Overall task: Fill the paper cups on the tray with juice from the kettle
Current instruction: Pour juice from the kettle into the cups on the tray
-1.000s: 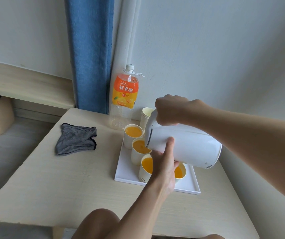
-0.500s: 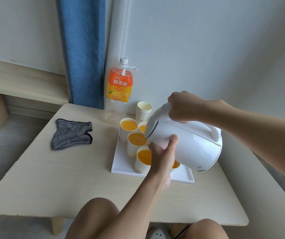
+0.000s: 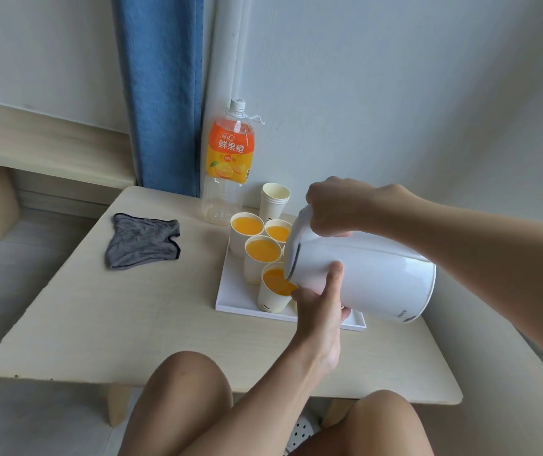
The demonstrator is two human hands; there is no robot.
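The white kettle [image 3: 362, 278] lies tilted on its side above the white tray [image 3: 230, 292], with its mouth over the near paper cup [image 3: 275, 291], which holds orange juice. My right hand [image 3: 335, 205] grips the kettle's handle close to the lid. My left hand [image 3: 319, 307] is under the kettle's front; its thumb presses up against the body and its fingers curl beneath. Three more cups hold juice: far left [image 3: 247, 228], far right [image 3: 278, 232] and middle [image 3: 262, 255]. The kettle hides the tray's right half.
A stack of empty paper cups [image 3: 275, 200] and a nearly empty orange juice bottle [image 3: 229, 159] stand behind the tray by the wall. A grey cloth [image 3: 143, 240] lies on the left of the low wooden table [image 3: 115, 317]. My knees are below its front edge.
The view has tipped down and my knees now show. The kettle stays tilted over the near cups in both hands, and the far right cup has come into sight.
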